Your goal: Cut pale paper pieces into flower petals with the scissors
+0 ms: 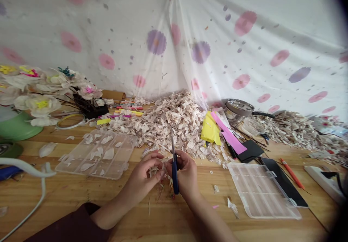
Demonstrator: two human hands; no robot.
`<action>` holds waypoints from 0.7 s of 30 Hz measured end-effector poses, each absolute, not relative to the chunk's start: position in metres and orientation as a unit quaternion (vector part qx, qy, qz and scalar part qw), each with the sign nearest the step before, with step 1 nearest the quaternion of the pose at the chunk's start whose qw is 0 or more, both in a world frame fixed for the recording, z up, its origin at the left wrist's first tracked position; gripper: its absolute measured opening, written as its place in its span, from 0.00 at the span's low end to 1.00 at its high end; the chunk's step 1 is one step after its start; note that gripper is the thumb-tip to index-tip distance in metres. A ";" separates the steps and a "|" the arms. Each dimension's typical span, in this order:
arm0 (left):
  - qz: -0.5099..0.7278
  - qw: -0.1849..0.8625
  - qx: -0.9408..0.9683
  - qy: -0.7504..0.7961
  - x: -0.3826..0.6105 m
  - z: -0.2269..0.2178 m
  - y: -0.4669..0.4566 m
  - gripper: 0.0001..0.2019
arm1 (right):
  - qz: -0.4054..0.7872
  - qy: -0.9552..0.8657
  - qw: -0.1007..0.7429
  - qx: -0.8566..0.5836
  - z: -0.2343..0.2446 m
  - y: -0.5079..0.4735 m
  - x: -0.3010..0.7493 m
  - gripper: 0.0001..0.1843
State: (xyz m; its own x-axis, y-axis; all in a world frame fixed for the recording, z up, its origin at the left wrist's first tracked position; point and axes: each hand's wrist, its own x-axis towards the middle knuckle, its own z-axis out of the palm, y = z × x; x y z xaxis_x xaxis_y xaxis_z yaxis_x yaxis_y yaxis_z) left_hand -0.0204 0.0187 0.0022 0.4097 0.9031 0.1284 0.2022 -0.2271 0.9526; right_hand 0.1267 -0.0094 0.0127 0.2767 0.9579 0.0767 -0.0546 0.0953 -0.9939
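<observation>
My right hand is closed around a pair of scissors with dark blue handles, the blades pointing up and away from me. Beside it, my left hand pinches a small whitish petal-like piece between thumb and fingers, partly hidden by them. The fingertips of both hands come close together over the wooden table. Just beyond them rises a large heap of pale dried petals.
Left of the hands lies a clear compartment box with loose petals; a similar empty-looking clear tray is at right. Handmade white flowers, yellow paper, pink paper, a steel pan and an orange pen stand around.
</observation>
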 end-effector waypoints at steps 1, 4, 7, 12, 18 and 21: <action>0.375 0.481 0.683 0.402 -0.020 0.002 0.019 0.08 | 0.420 -0.431 0.601 -0.526 0.013 -0.009 0.126 0.12; 0.395 0.497 0.651 0.416 -0.021 0.002 0.021 0.09 | 0.427 -0.431 0.596 -0.526 0.014 -0.010 0.125 0.13; 0.409 0.503 0.630 0.427 -0.022 0.001 0.023 0.10 | 0.445 -0.431 0.591 -0.516 0.014 -0.010 0.123 0.14; 0.414 0.494 0.629 0.435 -0.023 0.000 0.024 0.10 | 0.460 -0.444 0.586 -0.498 0.014 -0.011 0.120 0.14; 0.404 0.466 0.651 0.443 -0.023 -0.001 0.025 0.10 | 0.500 -0.415 0.575 -0.497 0.016 -0.012 0.121 0.18; 0.395 0.448 0.669 0.442 -0.023 -0.001 0.025 0.10 | 0.504 -0.402 0.581 -0.497 0.017 -0.012 0.123 0.16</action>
State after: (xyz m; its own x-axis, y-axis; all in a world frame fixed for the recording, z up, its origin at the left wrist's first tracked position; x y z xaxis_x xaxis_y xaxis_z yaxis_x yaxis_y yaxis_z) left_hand -0.0233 0.0245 -0.0007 0.2974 0.9454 0.1330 0.2364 -0.2079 0.9492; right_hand 0.1228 -0.0118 0.0174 0.1689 0.9850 -0.0341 -0.1869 -0.0019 -0.9824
